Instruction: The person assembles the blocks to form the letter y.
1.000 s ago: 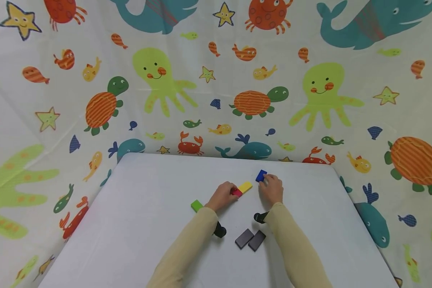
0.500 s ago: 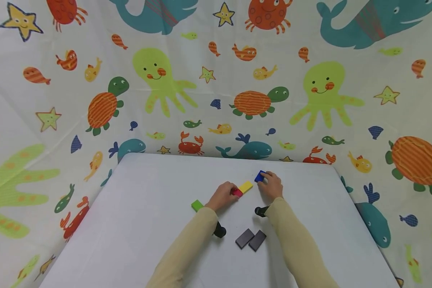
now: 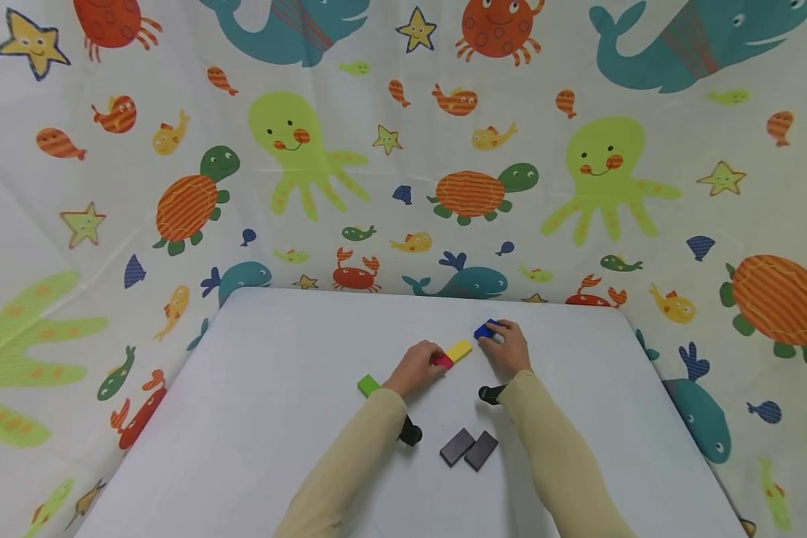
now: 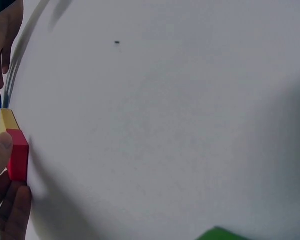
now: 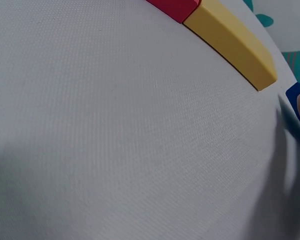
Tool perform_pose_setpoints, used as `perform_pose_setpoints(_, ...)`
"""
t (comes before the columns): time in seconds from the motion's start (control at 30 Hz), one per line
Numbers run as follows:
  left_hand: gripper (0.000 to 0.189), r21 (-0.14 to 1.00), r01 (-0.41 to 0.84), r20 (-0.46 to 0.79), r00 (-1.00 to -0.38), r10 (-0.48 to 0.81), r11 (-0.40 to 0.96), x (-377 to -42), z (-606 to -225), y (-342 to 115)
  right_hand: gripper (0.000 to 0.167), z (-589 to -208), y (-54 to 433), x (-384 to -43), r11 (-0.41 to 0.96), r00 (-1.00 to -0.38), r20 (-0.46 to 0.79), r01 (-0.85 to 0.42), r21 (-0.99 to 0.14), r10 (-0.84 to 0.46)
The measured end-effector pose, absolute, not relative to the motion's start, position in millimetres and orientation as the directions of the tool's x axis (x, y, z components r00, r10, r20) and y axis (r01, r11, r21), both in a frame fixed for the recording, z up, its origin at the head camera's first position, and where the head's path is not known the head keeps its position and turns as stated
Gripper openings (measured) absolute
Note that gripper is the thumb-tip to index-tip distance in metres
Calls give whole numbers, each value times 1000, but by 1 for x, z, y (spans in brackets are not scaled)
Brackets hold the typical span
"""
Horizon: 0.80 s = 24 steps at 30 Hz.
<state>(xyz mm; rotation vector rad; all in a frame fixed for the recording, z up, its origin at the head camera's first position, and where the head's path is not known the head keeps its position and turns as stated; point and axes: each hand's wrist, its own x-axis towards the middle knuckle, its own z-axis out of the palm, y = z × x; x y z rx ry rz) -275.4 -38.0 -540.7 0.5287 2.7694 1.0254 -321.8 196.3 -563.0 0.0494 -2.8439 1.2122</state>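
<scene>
My left hand (image 3: 415,366) grips a red block (image 3: 444,361) low at the table, thumb on its near face in the left wrist view. Against the red block's far end lies a yellow block (image 3: 460,350), the two forming a slanted row; the right wrist view shows the yellow block (image 5: 235,45) end to end with the red one. My right hand (image 3: 509,351) pinches a blue block (image 3: 486,330) just beyond the yellow block's far end. A gap shows between blue and yellow in the right wrist view, and a shadow falls under the blue block (image 5: 293,95).
A green block (image 3: 368,385) lies left of the left forearm, partly covered by it. Two dark grey blocks, one (image 3: 457,447) beside the other (image 3: 480,450), lie between the forearms. A sea-animal cloth (image 3: 403,179) hangs behind the white table (image 3: 276,418).
My right hand has shifted the blue block slightly left and nearer the yellow block, turning it a little. The left hand stays on the red block.
</scene>
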Motion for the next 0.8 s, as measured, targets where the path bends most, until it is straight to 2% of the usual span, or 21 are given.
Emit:
perform_pose_setpoints(0.17, 35, 645, 271, -19, -929, 369, 715, -275, -540, -37, 50, -563, 196, -322, 680, -997, 79, -76, -730, -26)
perform_pose_setpoints(0.8, 33, 640, 271, -17, -931, 365, 719, -276, -543, -39, 45, -564, 192, -319, 686, -991, 32, -111, -719, -126)
